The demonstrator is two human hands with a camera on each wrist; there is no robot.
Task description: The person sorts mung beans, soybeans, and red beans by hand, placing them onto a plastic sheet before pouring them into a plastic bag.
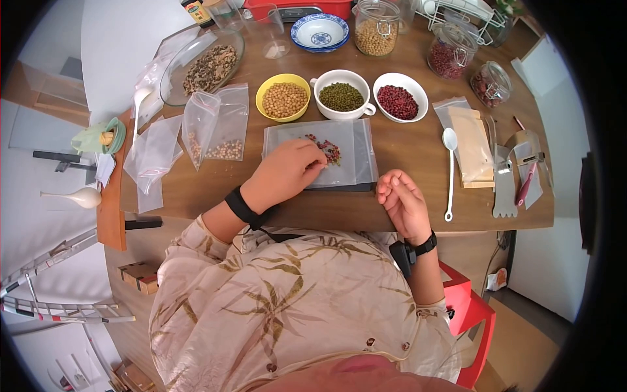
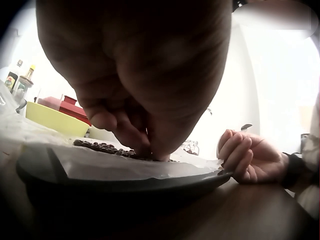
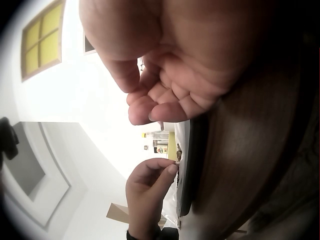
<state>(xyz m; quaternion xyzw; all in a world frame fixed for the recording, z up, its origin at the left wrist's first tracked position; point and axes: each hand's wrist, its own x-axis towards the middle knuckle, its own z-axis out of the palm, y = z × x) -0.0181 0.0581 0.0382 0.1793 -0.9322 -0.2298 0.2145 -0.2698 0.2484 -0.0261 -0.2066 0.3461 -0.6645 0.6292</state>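
Note:
A small pile of mixed red and green beans [image 1: 328, 151] lies on a clear plastic zip bag [image 1: 356, 157]. Beneath the bag is a dark flat slab [image 2: 125, 192], its front edge showing in the left wrist view. My left hand [image 1: 287, 171] reaches over the bag from the left, thumb and fingertips pinching a bean at the pile's near side; the bean itself is mostly hidden by the fingers. Just off the bag's right corner, my right hand [image 1: 403, 201] is at the table's front edge, palm turned up, fingers loosely curled with nothing in them.
Behind the bag stand a yellow bowl of chickpeas [image 1: 285, 98], a white cup of green beans [image 1: 341, 97] and a white bowl of red beans [image 1: 399, 102]. Part-filled plastic bags [image 1: 225, 130] lie left. A white long-handled spoon [image 1: 450, 176] lies right, with glass jars [image 1: 377, 36] further back.

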